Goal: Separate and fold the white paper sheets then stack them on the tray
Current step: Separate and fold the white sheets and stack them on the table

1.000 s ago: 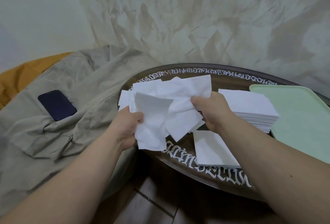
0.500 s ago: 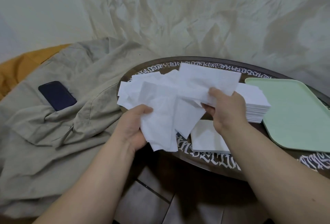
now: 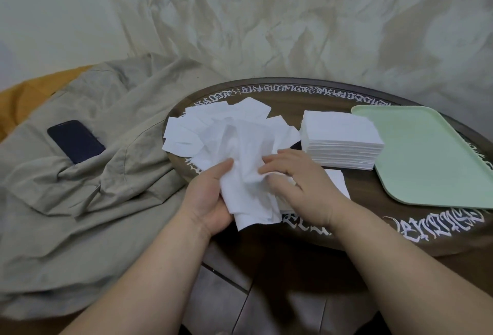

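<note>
Step in hand: separating. Crumpled sheets [image 3: 248, 172] bunched between both hands at the counter's [image 3: 360, 230] 7 o'clock edge. Left hand [image 3: 210, 198] gripping the bunch from below, fingers [image 3: 225, 167] curled round its left side. Right hand [image 3: 298, 188] laid on the bunch from the right, fingers [image 3: 269, 159] bent and pinching at a top layer, though exactly which ply cannot be told. More loose sheets [image 3: 213, 123] scattered behind, toward 10 o'clock. Flat stack [image 3: 341, 139] of unfolded sheets at 1 o'clock, just beside the tray [image 3: 432, 158]. 1 flat white piece [image 3: 337, 182] partly hidden under the right wrist, likely a folded one. Tray at 3 o'clock, green, bearing no paper, so stacking not yet begun. Off the counter at 9 o'clock: phone [image 3: 76, 141] on grey cloth [image 3: 80, 201].

Next move, by judgement: peeling 1 sheet free with the right hand while holding the rest back with the left. Thin, clingy paper, so a light pinch at a corner and a slow pull, or 2 will come together or tear. Then smoothing and folding.
</note>
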The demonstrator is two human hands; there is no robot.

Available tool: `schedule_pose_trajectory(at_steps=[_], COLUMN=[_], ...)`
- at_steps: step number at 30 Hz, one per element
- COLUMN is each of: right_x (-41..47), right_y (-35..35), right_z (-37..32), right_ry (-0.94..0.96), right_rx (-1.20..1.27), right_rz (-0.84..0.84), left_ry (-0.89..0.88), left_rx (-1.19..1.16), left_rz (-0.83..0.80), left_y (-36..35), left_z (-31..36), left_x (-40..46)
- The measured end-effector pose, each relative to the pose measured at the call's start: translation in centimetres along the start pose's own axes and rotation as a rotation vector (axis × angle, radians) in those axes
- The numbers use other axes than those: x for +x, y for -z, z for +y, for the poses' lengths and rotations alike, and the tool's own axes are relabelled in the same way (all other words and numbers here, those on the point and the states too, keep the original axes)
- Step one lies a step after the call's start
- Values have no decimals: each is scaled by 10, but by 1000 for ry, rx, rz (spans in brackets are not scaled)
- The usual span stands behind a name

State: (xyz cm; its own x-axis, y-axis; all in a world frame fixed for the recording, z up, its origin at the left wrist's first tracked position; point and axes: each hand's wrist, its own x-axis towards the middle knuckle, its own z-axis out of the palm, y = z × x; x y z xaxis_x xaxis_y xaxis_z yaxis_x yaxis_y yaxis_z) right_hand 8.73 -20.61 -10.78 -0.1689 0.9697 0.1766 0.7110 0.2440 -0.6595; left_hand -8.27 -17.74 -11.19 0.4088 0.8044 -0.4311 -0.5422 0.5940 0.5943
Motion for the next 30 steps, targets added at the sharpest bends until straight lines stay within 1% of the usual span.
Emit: schedule_pose_trajectory(at_steps=[4,7,9,11,14,16,18,21,23,24,26,28,30], right_x=[7,11,11,10,8,8,8,9,9,9,9,9,10], right_y=[-3,-2,0,2,6,10,13,20,20,17,8,-1,-4], right_z=[-11,-12,-12,-13,-13,-13,-10,-4,-9,-12,-21,-24,-23], right_ry=[-47,-178,-217,-224,-236,-272,-312,-338,-289,-261,-230,-227,-212], right_rx=[84,271,386,402,357,417,436,223,171,209,266,212,129], right_rz=[129,152,164,113,-7,-15,101,351,419,409,311,206,185], left_ry=[-64,-92,-96,-106,-144,-165,-177,-208,-215,-211,-186,-165,-160], left_rx=[39,61,69,80,102,120,128,141,148,151,153,164,162], left_rz=[-68,-139,-180,-159,-55,-26,-21,-15,-32,-39,-61,-83,-91], left_y=[3,3,2,-1,-3,-4,-3,-4,-7,-8,-12,-15,-15], left_z=[-1,-3,-3,-4,-5,-4,-2,-1,-3,-5,-9,-11,-12], left_x=[1,3,4,4,8,8,7,4,3,3,2,1,0])
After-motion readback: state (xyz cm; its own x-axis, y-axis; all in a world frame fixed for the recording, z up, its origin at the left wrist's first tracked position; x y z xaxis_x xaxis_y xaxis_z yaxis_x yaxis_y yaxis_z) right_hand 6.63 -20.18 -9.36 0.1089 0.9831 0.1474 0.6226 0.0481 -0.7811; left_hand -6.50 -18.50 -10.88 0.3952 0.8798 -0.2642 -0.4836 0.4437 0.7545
